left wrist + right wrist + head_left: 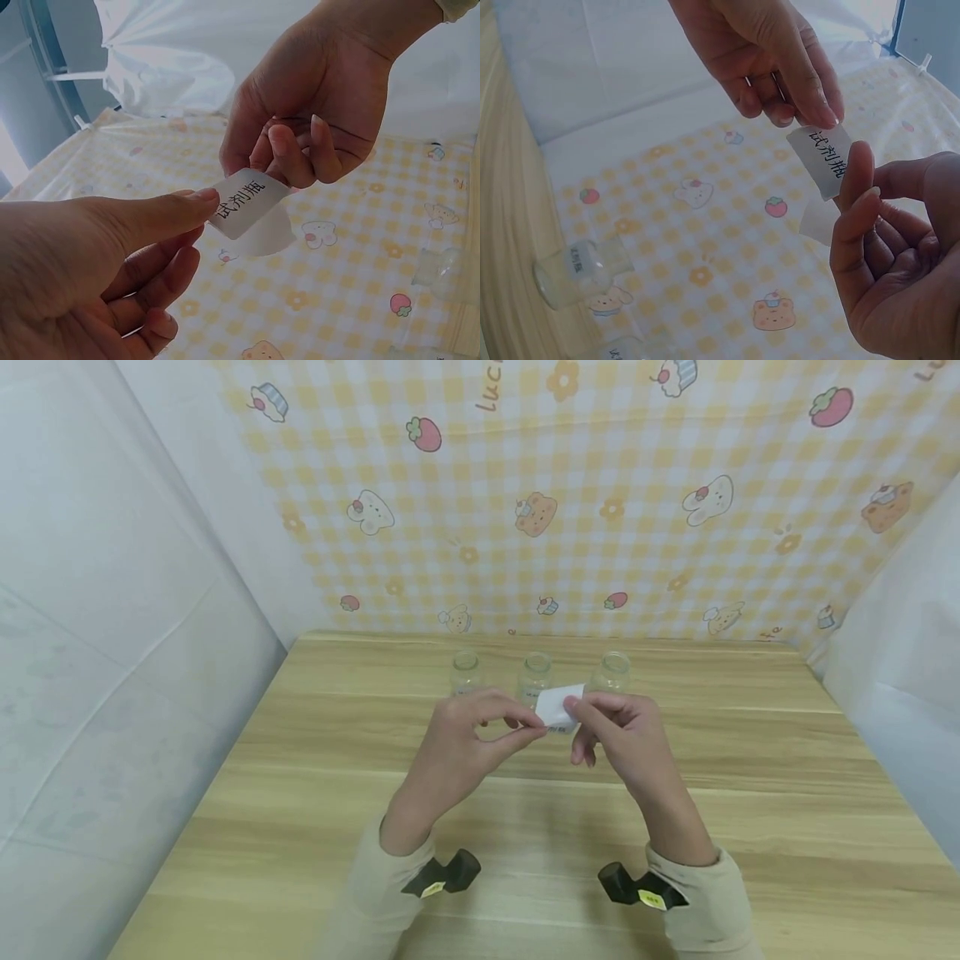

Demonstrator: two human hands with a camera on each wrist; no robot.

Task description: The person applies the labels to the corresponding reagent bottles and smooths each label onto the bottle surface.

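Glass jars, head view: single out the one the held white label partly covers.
The middle jar: the white label overlaps its lower right; the left jar and right jar are clear of it.

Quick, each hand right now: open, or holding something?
Left hand: closed, pinching the white label by one end.
Right hand: closed, pinching the label's other side.

A makeshift booth (907,635) of white sheets (112,635) and yellow checked cloth (465,518) encloses a plain wooden table (300,793).
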